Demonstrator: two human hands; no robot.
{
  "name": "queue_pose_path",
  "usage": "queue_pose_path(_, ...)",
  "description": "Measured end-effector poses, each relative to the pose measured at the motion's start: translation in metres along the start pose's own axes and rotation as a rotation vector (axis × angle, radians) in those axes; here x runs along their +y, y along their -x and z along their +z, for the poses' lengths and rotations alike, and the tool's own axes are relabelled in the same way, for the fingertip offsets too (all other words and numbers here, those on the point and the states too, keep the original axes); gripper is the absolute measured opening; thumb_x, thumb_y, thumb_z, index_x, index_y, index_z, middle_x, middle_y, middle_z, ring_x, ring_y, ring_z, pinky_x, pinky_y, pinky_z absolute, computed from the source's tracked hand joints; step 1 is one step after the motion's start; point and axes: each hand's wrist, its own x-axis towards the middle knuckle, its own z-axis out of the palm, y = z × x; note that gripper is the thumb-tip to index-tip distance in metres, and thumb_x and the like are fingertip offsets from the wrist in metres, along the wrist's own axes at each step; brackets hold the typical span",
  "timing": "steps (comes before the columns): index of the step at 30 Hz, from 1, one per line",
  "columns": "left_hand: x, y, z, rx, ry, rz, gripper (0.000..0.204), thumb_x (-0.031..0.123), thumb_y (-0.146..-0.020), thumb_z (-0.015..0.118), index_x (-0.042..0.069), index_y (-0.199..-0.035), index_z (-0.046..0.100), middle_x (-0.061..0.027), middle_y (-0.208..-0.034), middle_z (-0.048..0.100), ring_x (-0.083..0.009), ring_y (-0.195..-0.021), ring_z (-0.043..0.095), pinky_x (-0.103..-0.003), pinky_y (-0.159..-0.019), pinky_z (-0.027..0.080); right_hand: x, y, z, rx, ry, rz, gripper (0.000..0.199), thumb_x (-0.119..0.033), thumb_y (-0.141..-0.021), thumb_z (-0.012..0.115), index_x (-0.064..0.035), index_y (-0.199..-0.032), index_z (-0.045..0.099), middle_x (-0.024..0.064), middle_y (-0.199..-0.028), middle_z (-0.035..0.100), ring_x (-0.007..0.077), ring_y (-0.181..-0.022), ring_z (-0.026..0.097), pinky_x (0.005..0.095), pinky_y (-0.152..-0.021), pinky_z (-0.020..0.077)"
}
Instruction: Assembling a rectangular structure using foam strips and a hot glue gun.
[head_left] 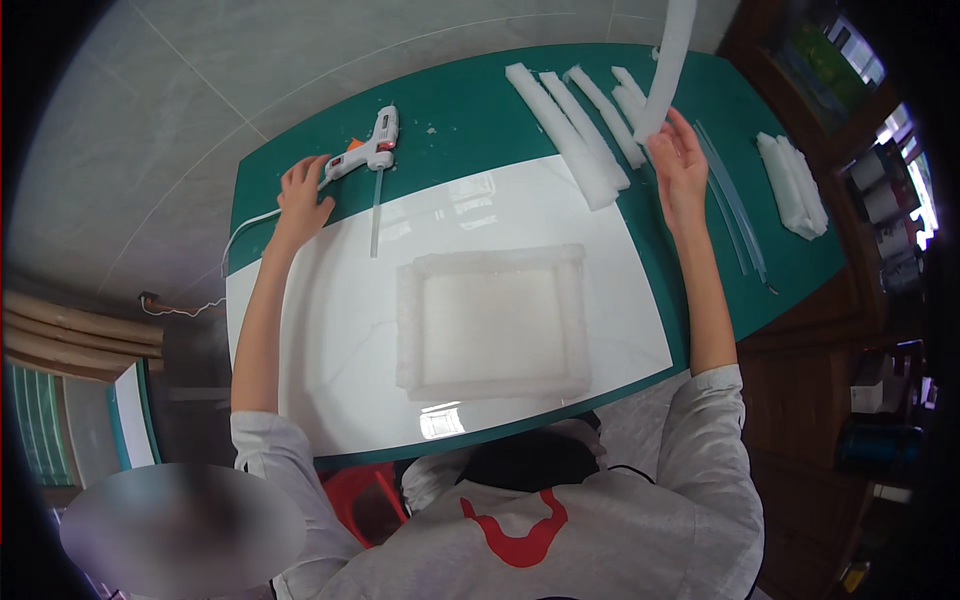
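White glue gun (368, 150) lying on green table; long white foam strip (668, 60) upright, perhaps tilted.

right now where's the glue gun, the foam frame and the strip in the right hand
glue gun (372, 148), head view, white body
foam frame (575, 318), head view, right side wall
foam strip (668, 60), head view, mid-length, above the right hand (680, 165)

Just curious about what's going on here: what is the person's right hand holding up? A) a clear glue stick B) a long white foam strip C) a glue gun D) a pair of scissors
B: the right hand grips a long white foam strip lifted off the table, while the glue gun lies by the left hand.
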Motion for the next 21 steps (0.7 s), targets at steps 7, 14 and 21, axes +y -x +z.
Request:
queue_pose_path(7, -0.004, -0.054, 0.042, -0.284, -0.089, -0.182, 0.058, 0.014, -0.063, 0.059, 0.024, -0.117, 0.039, -0.0025, -0.124, 0.033, -0.0285, -0.114, 0.030, -0.053, -0.086, 0.027, 0.008, 0.019, 0.014, -0.215, 0.128, 0.074, 0.047, 0.003, -0.068, 0.059, 0.0000, -0.111, 0.040, 0.0052, -0.097, 0.047, 0.0118, -0.089, 0.050, 0.0228, -0.078, 0.0409)
queue_pose_path(14, -0.013, -0.070, 0.052, -0.247, 0.033, -0.083, 0.045, 0.012, -0.063, 0.061, 0.017, -0.106, 0.049, -0.0119, -0.099, 0.052, -0.0314, -0.090, 0.049, -0.044, -0.075, 0.042, -0.017, 0.044, 0.042, -0.483, 0.134, 0.214, 0.035, 0.002, -0.050, 0.052, -0.0083, -0.081, 0.040, 0.0065, -0.087, 0.051, 0.0120, -0.077, 0.046, 0.0222, -0.068, 0.0367)
queue_pose_path(21, -0.022, -0.060, 0.027, -0.039, 0.170, 0.097, 0.039, 0.014, -0.065, 0.062, 0.008, -0.101, 0.049, -0.0152, -0.088, 0.055, -0.0301, -0.080, 0.049, -0.035, -0.070, 0.042, -0.037, 0.062, 0.070, -1.092, 0.072, 0.555, 0.038, 0.002, -0.057, 0.063, -0.0095, -0.087, 0.041, 0.0057, -0.088, 0.053, 0.0185, -0.094, 0.052, 0.0317, -0.082, 0.0378)
